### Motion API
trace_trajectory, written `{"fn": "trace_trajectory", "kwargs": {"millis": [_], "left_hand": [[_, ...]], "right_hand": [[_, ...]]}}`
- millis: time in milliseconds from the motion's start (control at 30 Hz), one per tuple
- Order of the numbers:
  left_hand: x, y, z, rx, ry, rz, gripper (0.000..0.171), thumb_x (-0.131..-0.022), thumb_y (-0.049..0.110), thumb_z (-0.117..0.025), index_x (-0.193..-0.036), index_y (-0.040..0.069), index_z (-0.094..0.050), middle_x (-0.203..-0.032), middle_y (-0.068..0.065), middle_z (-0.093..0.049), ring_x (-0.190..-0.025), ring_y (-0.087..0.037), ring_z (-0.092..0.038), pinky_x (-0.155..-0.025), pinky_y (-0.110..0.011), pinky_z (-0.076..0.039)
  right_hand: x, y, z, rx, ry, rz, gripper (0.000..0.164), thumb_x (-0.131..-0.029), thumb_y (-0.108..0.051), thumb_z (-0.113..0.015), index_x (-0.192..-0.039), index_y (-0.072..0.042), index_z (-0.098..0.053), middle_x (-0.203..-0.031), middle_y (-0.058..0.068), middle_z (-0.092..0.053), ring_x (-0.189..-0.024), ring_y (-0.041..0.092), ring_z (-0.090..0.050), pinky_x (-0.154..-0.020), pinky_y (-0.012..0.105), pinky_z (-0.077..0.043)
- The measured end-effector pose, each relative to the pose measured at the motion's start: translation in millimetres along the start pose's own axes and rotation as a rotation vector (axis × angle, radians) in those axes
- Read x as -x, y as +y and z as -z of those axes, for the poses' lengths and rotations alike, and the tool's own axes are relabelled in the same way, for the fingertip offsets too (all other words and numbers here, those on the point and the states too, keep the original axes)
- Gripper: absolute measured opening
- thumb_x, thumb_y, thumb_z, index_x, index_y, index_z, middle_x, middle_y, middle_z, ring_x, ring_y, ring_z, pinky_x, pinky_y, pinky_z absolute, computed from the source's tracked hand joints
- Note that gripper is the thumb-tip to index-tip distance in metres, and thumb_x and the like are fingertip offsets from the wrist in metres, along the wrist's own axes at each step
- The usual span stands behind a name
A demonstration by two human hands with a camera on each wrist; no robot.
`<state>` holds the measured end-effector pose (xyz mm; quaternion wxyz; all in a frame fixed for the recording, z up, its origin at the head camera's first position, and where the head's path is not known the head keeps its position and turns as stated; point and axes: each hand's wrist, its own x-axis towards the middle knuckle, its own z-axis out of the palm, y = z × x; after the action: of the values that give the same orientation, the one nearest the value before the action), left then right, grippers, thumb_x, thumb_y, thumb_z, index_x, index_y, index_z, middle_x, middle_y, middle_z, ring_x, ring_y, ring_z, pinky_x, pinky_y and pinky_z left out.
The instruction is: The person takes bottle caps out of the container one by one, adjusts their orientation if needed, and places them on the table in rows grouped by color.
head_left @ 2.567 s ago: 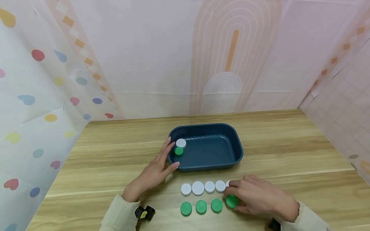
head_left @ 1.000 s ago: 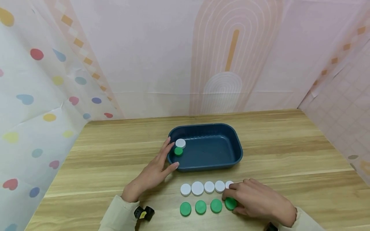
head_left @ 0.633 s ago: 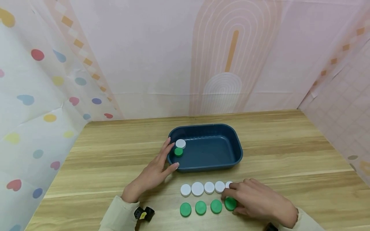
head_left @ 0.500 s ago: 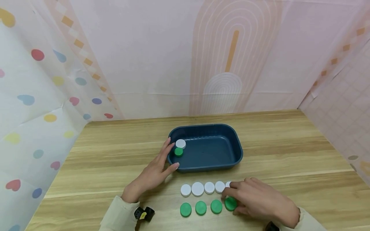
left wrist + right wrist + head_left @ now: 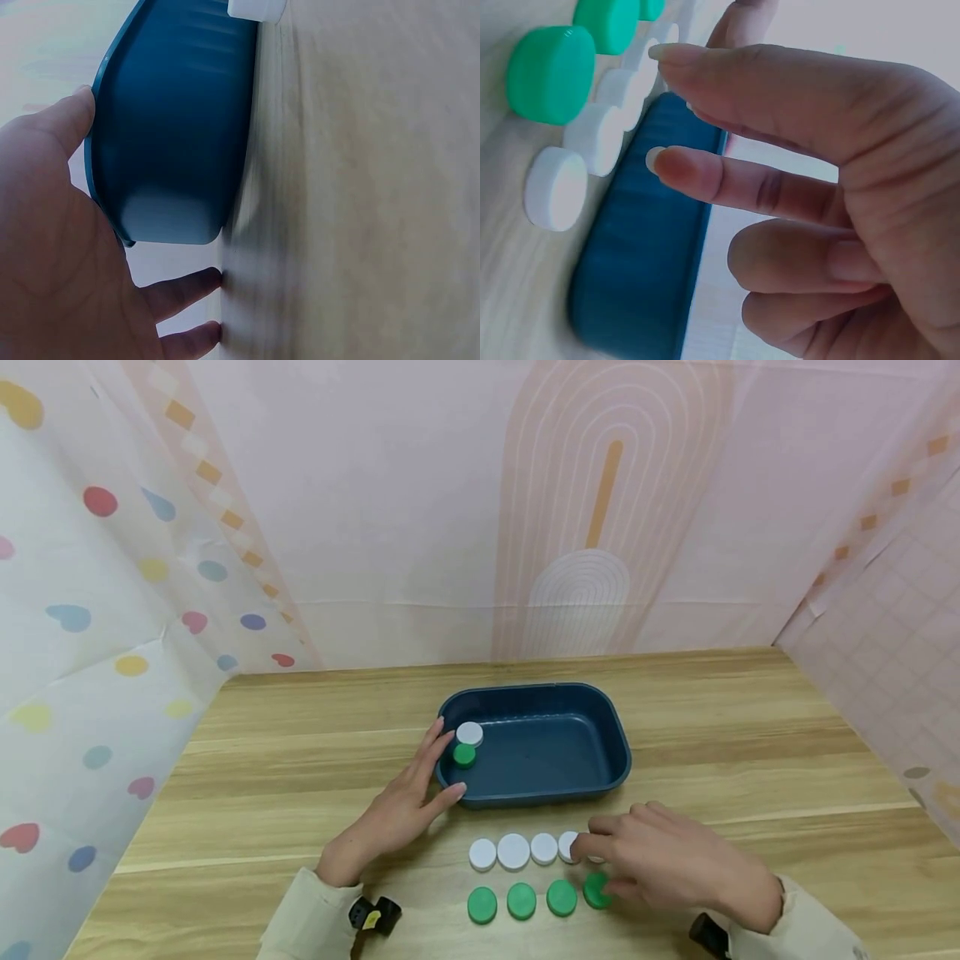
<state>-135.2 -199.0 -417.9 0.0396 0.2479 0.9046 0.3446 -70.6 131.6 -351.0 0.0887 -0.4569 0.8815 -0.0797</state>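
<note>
My left hand (image 5: 397, 814) rests against the left end of a dark blue tray (image 5: 551, 743), its fingers spread and the thumb touching the rim. Inside lie one white bottle cap (image 5: 469, 733) and one green bottle cap (image 5: 464, 755). In front of the tray is a row of white caps (image 5: 513, 852), with a row of green caps (image 5: 522, 901) nearer. My right hand (image 5: 671, 860) hovers over the right ends of both rows and partly hides them. Its thumb and forefinger are apart, holding nothing; the right wrist view shows the rightmost green cap (image 5: 551, 75) free beside them.
The caps and tray stand on a wood-grain table (image 5: 300, 760). A patterned cloth (image 5: 390, 510) hangs behind and along both sides. Black wrist cameras (image 5: 375, 913) are strapped at both sleeves.
My right hand held the rightmost green cap at the row's end, then let go and rose slightly away from it. The left hand and tray have stayed put.
</note>
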Motion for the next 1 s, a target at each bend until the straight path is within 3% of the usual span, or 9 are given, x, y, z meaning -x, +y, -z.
{"fn": "trace_trajectory", "kwargs": {"millis": [133, 400, 733, 1000], "left_hand": [[0.1, 0.3, 0.9, -0.004, 0.000, -0.001, 0.071, -0.099, 0.042, -0.048, -0.155, 0.017, -0.011, -0.160, 0.003, 0.006, -0.142, -0.032, -0.019, -0.101, -0.061, -0.031], [0.4, 0.2, 1.4, 0.000, -0.002, 0.000, 0.071, -0.099, 0.043, -0.048, -0.155, 0.019, -0.011, -0.160, 0.004, 0.006, -0.142, -0.032, -0.019, -0.101, -0.062, -0.031], [0.1, 2.6, 1.6, 0.000, -0.009, 0.007, 0.072, -0.099, 0.043, -0.048, -0.155, 0.018, -0.011, -0.160, 0.004, 0.006, -0.141, -0.032, -0.020, -0.100, -0.062, -0.033], [-1.5, 3.0, 2.5, 0.001, -0.006, 0.009, 0.072, -0.099, 0.043, -0.048, -0.155, 0.019, -0.010, -0.160, 0.004, 0.006, -0.142, -0.032, -0.019, -0.101, -0.061, -0.032]], "right_hand": [[-5, 1, 8, 0.017, 0.031, 0.024, 0.036, -0.081, -0.026, -0.077, -0.114, -0.026, -0.062, -0.100, -0.012, -0.062, -0.059, 0.002, -0.044, -0.054, 0.019, -0.040], [-21, 5, 23, 0.083, 0.011, 0.041, 0.032, -0.083, -0.026, -0.076, -0.112, -0.025, -0.064, -0.096, -0.009, -0.061, -0.068, 0.006, -0.048, -0.059, 0.023, -0.043], [-43, 17, 39, 0.169, 0.002, 0.122, 0.027, -0.081, -0.019, -0.075, -0.107, -0.021, -0.065, -0.081, -0.010, -0.053, -0.053, 0.005, -0.039, -0.046, 0.019, -0.033], [-64, 28, 46, 0.177, 0.006, 0.152, 0.028, -0.083, -0.024, -0.075, -0.110, -0.021, -0.065, -0.092, -0.007, -0.061, -0.066, 0.007, -0.056, -0.057, 0.022, -0.045]]}}
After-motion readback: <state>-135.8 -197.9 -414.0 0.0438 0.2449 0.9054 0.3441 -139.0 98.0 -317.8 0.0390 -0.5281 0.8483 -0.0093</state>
